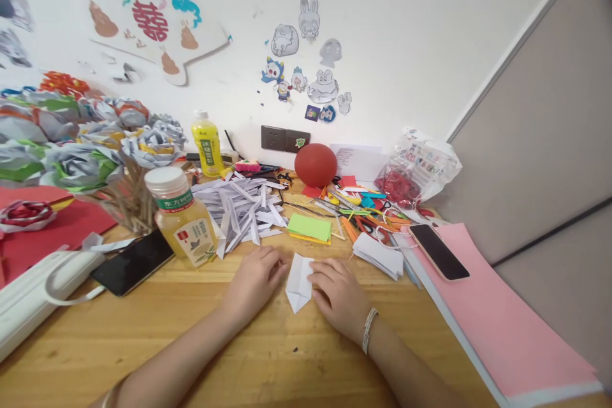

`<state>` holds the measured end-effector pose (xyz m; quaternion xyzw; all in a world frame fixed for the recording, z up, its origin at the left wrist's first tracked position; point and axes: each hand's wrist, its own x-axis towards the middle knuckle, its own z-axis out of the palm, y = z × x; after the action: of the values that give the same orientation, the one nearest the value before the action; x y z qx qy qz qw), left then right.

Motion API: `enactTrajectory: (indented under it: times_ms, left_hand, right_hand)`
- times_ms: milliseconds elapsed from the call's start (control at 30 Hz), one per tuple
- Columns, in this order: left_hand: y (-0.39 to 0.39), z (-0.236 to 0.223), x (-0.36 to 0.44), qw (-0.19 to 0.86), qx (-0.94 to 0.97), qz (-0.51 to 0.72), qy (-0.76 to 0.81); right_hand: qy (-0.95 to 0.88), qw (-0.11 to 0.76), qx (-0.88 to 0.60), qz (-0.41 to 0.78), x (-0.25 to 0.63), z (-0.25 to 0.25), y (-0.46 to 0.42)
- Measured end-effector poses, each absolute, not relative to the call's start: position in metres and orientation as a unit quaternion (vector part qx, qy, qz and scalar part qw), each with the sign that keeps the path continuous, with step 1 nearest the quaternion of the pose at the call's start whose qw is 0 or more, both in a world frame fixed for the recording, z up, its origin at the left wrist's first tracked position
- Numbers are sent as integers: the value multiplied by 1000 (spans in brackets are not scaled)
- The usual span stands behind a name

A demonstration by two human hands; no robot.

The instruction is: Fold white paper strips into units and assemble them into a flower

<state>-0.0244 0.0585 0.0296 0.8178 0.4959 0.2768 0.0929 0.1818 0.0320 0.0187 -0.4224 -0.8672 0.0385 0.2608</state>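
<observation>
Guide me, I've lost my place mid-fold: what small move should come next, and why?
Probably bring the left hand onto the folded paper to steady it: the right hand touches one side, while the left seems to rest just beside the other.

Balloon [316, 165] behind sticky notes [309, 227], bottles [185, 223] left, pink sheets [507, 312] right

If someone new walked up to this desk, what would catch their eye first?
Probably the round red balloon, vivid against the white wall behind the clutter. Next, the mass of folded paper flowers crowding the left side, beside two bottles of yellow drink. Then the small white folded paper between the two hands at the front centre.
</observation>
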Motion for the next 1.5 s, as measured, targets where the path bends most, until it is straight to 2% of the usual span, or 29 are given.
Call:
enactTrajectory:
  times_ms: [133, 233, 400, 633, 900, 1200, 1500]
  left_hand:
    - [47, 33, -16, 56, 864, 293, 404]
    - [37, 31, -7, 18, 902, 269, 336]
    - [35, 25, -9, -40, 912, 224, 340]
    - [40, 25, -15, -50, 897, 210, 385]
    - [45, 23, -18, -44, 929, 212, 301]
    - [42, 34, -22, -64, 935, 200, 286]
    - [46, 29, -24, -36, 920, 240, 308]
  right_hand:
    - [-873, 239, -425, -10, 176, 20, 30]
    - [-868, 246, -431, -5, 175, 19, 30]
    - [-867, 283, -409, 21, 182, 17, 37]
    - [-895, 283, -338, 75, 179, 24, 31]
    - [-850, 361, -372, 98, 184, 25, 34]
    - [-852, 305, -425, 25, 188, 19, 40]
    - [-891, 254, -370, 63, 188, 18, 37]
